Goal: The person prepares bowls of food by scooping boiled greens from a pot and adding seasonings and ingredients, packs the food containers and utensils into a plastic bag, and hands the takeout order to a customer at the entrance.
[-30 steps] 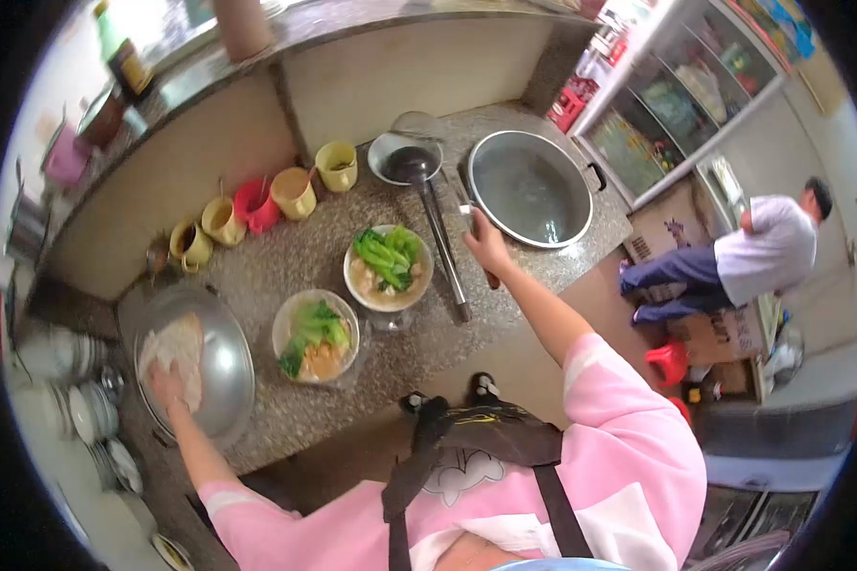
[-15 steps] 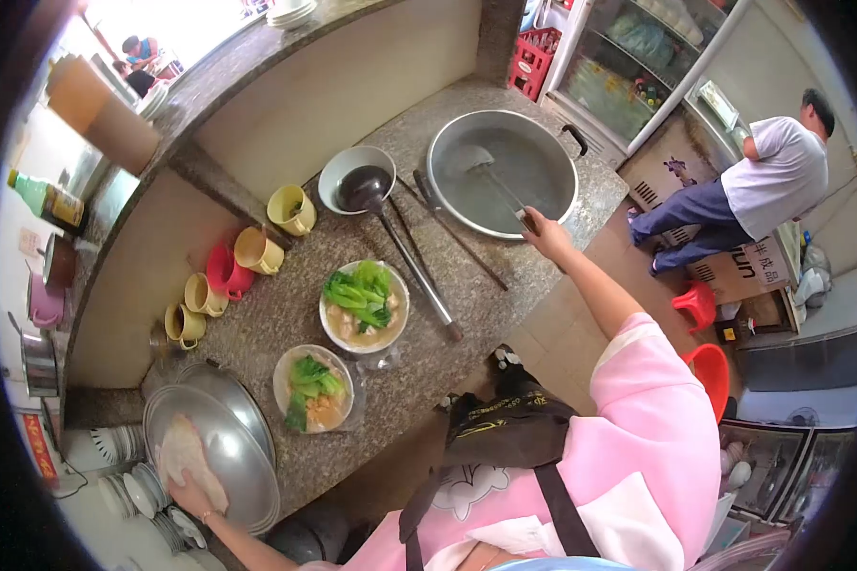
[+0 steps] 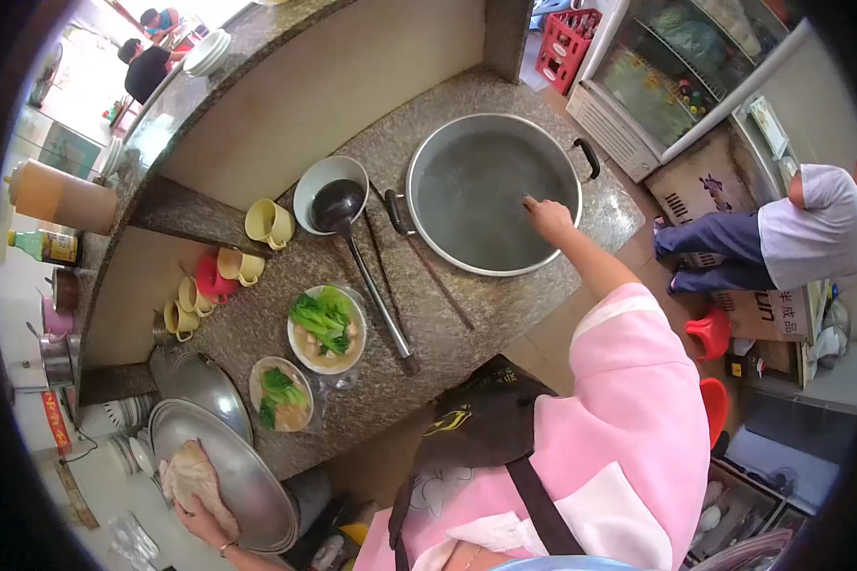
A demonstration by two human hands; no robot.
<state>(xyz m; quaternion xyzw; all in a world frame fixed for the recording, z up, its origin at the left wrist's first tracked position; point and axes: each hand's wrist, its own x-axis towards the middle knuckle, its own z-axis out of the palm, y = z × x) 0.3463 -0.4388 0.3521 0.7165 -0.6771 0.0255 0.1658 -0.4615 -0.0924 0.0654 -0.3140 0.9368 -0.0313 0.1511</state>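
Observation:
My left hand [image 3: 203,525] is closed on a pale cloth [image 3: 200,476] against a large round metal lid [image 3: 257,485], tilted at the counter's left end. Behind it shows another shiny metal lid or basin [image 3: 205,395]. Over the big two-handled pot [image 3: 419,224] of cloudy liquid, my right hand [image 3: 549,221] is closed on a ladle; its bowl is hidden and barely a tip shows. Two bowls of soup with green leaves, a larger [image 3: 327,330] and a smaller [image 3: 281,394], stand between my hands. A dark ladle [image 3: 376,290] rests in a white bowl [image 3: 305,205].
Yellow and red cups, including a yellow mug [image 3: 269,224], line the wall side. Chopsticks [image 3: 443,285] lie beside the pot. A person [image 3: 809,228] stands at right near a glass-door fridge [image 3: 671,76]. A red stool [image 3: 709,333] is on the floor.
The lid in my left hand has moved down and away from the metal piece behind it. The right-hand ladle, visible before, has sunk from sight in the pot. The view has shifted.

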